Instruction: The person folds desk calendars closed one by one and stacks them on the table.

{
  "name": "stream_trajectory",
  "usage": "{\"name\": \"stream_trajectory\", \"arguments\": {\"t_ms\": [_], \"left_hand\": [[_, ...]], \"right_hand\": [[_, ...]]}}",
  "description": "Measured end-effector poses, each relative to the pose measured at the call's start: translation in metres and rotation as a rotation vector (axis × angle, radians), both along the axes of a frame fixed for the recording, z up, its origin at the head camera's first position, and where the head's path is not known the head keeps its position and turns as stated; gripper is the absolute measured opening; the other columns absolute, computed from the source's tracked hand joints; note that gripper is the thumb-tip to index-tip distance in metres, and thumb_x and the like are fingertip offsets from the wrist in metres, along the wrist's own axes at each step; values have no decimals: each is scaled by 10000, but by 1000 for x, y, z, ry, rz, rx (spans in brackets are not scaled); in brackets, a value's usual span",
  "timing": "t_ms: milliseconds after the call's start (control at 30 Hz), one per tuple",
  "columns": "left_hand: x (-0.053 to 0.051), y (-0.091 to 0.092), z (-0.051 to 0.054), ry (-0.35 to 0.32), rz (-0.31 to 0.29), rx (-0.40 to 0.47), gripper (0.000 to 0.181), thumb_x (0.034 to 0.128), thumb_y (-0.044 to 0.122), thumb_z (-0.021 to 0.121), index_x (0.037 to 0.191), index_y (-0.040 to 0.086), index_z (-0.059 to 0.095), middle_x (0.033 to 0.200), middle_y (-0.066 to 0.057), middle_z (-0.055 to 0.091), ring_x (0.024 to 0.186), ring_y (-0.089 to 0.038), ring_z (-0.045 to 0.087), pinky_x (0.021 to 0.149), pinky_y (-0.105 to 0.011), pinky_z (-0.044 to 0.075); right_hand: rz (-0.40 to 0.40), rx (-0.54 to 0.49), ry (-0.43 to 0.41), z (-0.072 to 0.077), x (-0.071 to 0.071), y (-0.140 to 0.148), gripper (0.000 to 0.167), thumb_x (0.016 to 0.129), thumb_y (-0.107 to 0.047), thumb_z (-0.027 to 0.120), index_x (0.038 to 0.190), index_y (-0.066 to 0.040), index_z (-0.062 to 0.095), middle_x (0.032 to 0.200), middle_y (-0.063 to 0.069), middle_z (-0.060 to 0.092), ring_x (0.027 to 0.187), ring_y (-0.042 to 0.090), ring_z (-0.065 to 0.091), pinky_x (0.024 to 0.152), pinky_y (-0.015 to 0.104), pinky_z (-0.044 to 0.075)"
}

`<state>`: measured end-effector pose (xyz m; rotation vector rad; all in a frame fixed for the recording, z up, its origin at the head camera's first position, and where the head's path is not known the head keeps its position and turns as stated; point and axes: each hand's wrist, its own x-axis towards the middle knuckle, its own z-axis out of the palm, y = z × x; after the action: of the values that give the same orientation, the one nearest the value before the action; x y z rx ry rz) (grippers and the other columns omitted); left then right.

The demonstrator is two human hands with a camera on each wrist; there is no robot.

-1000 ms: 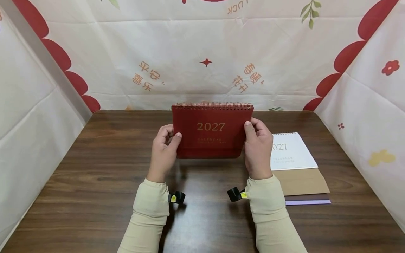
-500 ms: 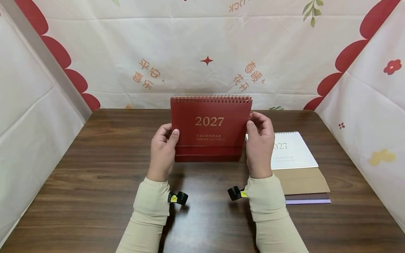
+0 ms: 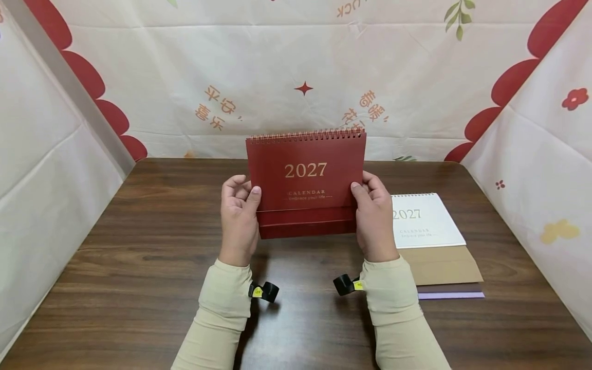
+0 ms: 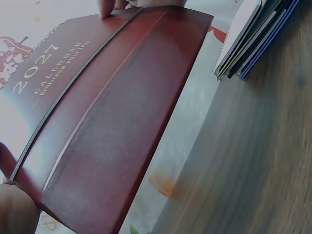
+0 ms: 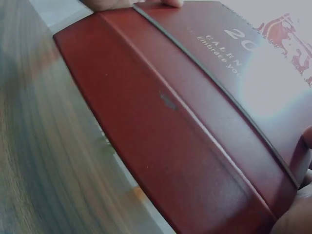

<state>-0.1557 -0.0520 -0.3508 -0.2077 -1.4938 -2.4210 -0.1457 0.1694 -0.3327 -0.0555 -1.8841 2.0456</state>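
Note:
A red spiral-bound 2027 desk calendar (image 3: 305, 182) is held up over the middle of the table, its gold lettering facing me and its wire rings along the top. My left hand (image 3: 239, 221) grips the left edge, thumb on the front. On the opposite edge my right hand (image 3: 375, 221) does the same, with the thumb on the cover. In the left wrist view the calendar's folded base (image 4: 117, 122) spans most of the picture. The right wrist view shows that base (image 5: 161, 112) with a small dark mark on it. The fingers behind the calendar are partly hidden.
To the right, a white 2027 calendar (image 3: 427, 221) lies on a stack with a brown one (image 3: 444, 264) and a purple edge (image 3: 450, 295) beneath. The wooden table (image 3: 139, 288) has a patterned cloth (image 3: 277, 61) behind it and along both sides.
Both hands have raised the red calendar's top edge and tilted its cover more upright, so its lower base shows more. The right hand has shifted slightly down along its edge.

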Motion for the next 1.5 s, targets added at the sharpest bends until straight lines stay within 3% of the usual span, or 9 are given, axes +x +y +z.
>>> {"name": "stream_trajectory", "arguments": {"t_ms": [267, 500, 833, 1067, 1233, 1500], "left_hand": [[0, -2, 1, -6, -62, -50, 306, 1010, 46, 551, 1316, 38, 527, 1153, -99, 560, 1048, -213, 525, 874, -292, 462], [2, -7, 3, -95, -160, -189, 348, 1014, 48, 526, 1356, 114, 519, 1166, -113, 566, 1103, -261, 550, 881, -373, 490], [3, -4, 0, -91, -143, -235, 360, 1009, 45, 546, 1360, 120, 517, 1158, -109, 584, 1083, -251, 579, 862, -392, 507], [1, -5, 0, -102, -130, -242, 359, 1011, 50, 545, 1361, 128, 527, 1169, -109, 587, 1090, -259, 569, 876, -388, 497], [-2, -6, -3, -194, -146, -276, 333, 1009, 59, 552, 1339, 104, 546, 1151, -118, 568, 1076, -251, 555, 869, -365, 505], [-10, -8, -16, -424, -224, -430, 351, 1019, 78, 535, 1368, 61, 557, 1125, -162, 571, 957, -251, 607, 740, -341, 564]], "right_hand": [[-22, -53, 6, 1, 0, 1, 203, 1026, -95, 522, 1208, -41, 594, 973, 72, 607, 924, 177, 558, 830, 276, 465], [6, -84, 4, -2, 2, 3, 222, 1025, -130, 546, 1229, -51, 588, 1010, 75, 619, 963, 189, 561, 860, 289, 464], [17, -25, -5, -1, 3, 11, 244, 1016, -165, 578, 1229, -48, 596, 965, 81, 607, 929, 187, 567, 826, 267, 485], [-1, 49, -74, 2, 2, 13, 249, 1011, -202, 589, 1217, -69, 625, 972, 63, 660, 915, 188, 594, 796, 288, 495], [20, 152, -192, -1, -1, 17, 268, 1024, -236, 554, 1210, -57, 622, 988, 65, 672, 908, 177, 607, 782, 297, 491], [113, 340, -387, -8, -6, 25, 318, 1032, -161, 446, 1287, 0, 548, 1058, 172, 635, 857, 228, 624, 728, 343, 520]]}}
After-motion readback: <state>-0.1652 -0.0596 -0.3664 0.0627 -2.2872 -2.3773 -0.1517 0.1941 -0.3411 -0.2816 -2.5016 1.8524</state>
